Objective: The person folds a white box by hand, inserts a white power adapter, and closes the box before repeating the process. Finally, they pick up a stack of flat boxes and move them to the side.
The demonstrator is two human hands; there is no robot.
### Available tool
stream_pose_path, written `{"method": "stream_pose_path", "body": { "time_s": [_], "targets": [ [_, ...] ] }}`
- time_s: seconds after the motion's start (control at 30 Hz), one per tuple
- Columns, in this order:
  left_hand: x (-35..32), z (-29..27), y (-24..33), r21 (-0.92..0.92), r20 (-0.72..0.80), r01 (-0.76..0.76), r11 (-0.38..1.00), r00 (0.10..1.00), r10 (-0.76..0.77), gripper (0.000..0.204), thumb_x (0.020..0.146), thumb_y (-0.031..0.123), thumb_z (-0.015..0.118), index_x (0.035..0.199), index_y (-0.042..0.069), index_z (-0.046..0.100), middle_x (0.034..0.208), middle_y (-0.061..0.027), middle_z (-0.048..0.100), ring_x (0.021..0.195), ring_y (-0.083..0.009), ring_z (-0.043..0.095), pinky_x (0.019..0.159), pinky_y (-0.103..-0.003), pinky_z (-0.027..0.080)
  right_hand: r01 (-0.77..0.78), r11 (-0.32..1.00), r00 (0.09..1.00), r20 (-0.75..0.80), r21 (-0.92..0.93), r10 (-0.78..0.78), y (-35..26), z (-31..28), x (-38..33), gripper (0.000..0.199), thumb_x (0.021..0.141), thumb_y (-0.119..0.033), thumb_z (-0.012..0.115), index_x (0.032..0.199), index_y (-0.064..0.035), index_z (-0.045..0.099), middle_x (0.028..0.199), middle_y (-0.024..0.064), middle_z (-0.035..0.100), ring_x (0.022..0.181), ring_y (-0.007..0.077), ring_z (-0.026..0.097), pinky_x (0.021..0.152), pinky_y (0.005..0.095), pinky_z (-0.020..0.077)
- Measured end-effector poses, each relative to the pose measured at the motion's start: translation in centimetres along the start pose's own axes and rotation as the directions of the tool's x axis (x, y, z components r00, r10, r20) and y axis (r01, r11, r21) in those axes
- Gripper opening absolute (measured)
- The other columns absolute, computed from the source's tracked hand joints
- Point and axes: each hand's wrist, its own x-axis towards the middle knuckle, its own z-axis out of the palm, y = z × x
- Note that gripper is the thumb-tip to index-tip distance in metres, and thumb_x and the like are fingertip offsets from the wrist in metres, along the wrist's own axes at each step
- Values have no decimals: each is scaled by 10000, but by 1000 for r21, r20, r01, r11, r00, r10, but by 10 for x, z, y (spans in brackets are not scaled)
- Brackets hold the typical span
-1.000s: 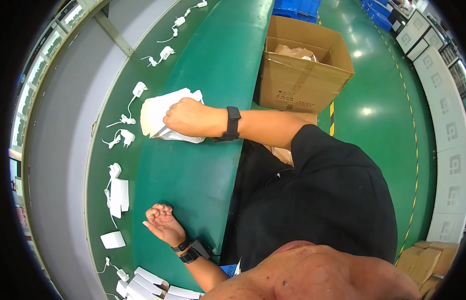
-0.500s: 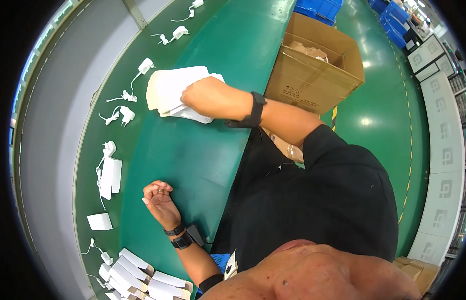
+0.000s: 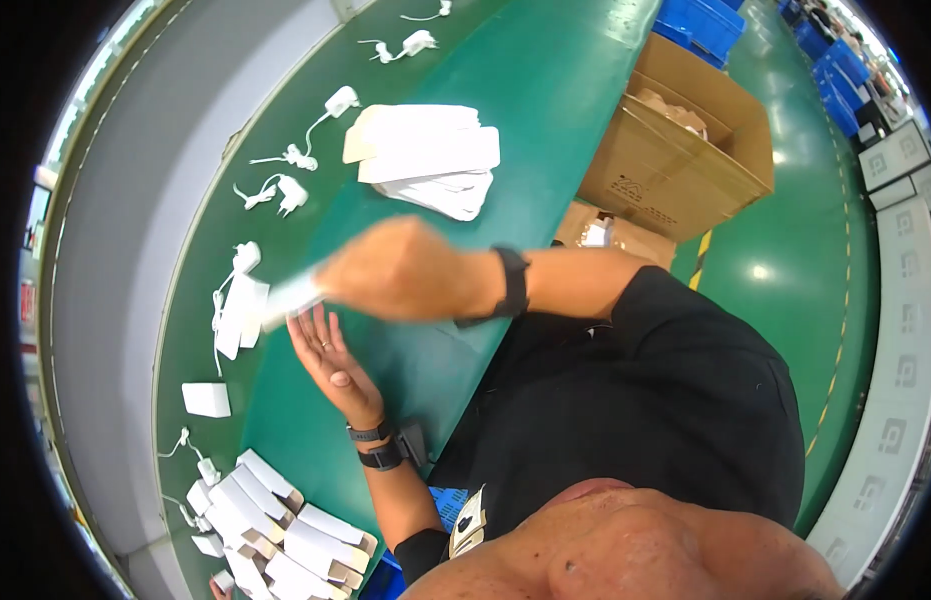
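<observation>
My right hand (image 3: 395,275), smeared by motion, is closed on a white flattened carton (image 3: 293,298) that sticks out toward the left. Just below it my left hand (image 3: 335,365) is open, palm up and fingers stretched, its fingertips close to the carton; whether they touch it I cannot tell. Farther up the green table (image 3: 525,90) lies a stack of white flattened cartons (image 3: 425,150). Beyond my hands, along the far side, a white carton (image 3: 243,315) lies beside a white power adapter (image 3: 246,256) with its cable.
Several more adapters (image 3: 292,194) with bundled cables line the far strip. A small white box (image 3: 206,399) stands there. Several open white cartons (image 3: 247,505) are piled at lower left, near another person's fingers (image 3: 220,592). A big cardboard box (image 3: 675,160) stands right of the table.
My right hand has come away from the stack, down and left, carrying a flattened carton. My left hand has moved up slightly and its fingers have straightened. The view has shifted.
</observation>
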Motion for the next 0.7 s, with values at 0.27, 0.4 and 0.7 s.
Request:
{"method": "stream_pose_path", "body": {
  "time_s": [0.27,0.4,0.7],
  "targets": [
    [-20,-13,17,-54,123,309,949,946,-301,1124,827,771,529,1523,-34,167,1515,-162,316,1404,-294,328,1145,-418,272,-272,711,960,237,648,151,-45,47,-31,328,871,-230,674,1147,-80,577,925,132,609,887,254,630,758,335,530],
    [-34,-22,21,-30,253,416,909,883,-395,1091,824,766,543,1502,-26,223,1485,-134,362,1362,-256,377,1123,-399,305,-494,568,860,466,658,208,-38,27,-23,446,876,-281,698,1229,-82,513,946,119,601,932,231,628,786,323,523],
    [-35,-25,3,-61,259,447,892,871,-419,955,876,707,522,1463,-14,304,1360,-131,485,1230,-254,510,1031,-395,412,-633,597,704,688,493,178,10,-4,5,342,886,-295,703,1087,-87,519,711,73,603,654,234,631,618,334,492]
  ]
}}
